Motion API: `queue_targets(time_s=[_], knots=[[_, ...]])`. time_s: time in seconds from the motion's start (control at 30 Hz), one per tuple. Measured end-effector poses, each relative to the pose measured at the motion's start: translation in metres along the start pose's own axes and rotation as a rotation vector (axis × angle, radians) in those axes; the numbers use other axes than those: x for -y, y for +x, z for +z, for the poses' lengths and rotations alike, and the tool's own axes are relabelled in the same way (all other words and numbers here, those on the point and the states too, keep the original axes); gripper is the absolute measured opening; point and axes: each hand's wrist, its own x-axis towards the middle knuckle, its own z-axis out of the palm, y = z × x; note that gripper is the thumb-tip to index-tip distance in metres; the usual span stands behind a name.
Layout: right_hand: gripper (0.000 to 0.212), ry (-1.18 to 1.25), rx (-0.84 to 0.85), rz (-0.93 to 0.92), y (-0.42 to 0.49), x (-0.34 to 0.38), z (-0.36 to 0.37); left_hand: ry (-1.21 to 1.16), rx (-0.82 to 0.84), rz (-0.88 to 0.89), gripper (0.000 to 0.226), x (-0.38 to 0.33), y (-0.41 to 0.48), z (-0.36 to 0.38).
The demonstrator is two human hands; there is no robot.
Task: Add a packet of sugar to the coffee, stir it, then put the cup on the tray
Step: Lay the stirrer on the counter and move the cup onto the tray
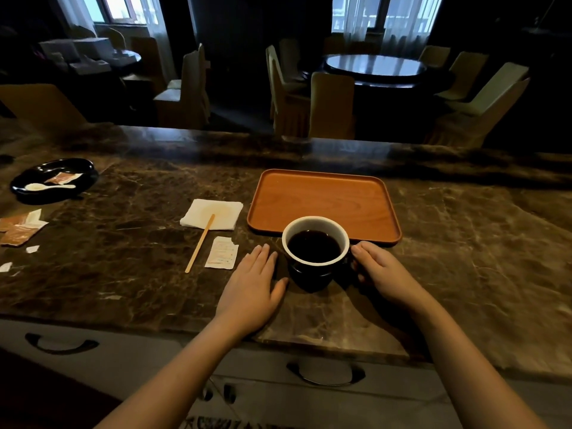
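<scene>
Gripping the cup [315, 243] handle, right hand [382, 274] fingers clamped; left hand [252, 286] flat, spread.

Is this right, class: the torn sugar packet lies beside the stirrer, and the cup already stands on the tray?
Not quite. The head view shows the cup on the counter, just in front of the tray. The torn sugar packet does lie beside the stirrer.

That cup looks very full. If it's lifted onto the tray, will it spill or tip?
The cup probably won't tip: it looks squat and wide. Spilling seems likelier, since the coffee sits near the rim. It likely feels heavy, so the right hand at its handle side should lift slowly.
</scene>
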Motion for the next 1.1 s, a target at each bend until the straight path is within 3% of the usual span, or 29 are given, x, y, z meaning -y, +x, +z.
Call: queue_targets(time_s=[0.23,0.6,1.1], knots=[[0.030,0.019,-0.085,-0.064,0.033,0.008,-0.023,-0.020,-0.007,-0.001,0.061,0.000,-0.001,0.000],[0.029,0.187,-0.089,0.053,0.108,-0.014,-0.049,-0.028,-0.014,-0.003,0.061,-0.001,-0.002,-0.003],[0.034,0.055,-0.050,0.073,0.138,-0.017,-0.048,-0.047,-0.013,-0.019,0.062,0.001,-0.002,-0.001]])
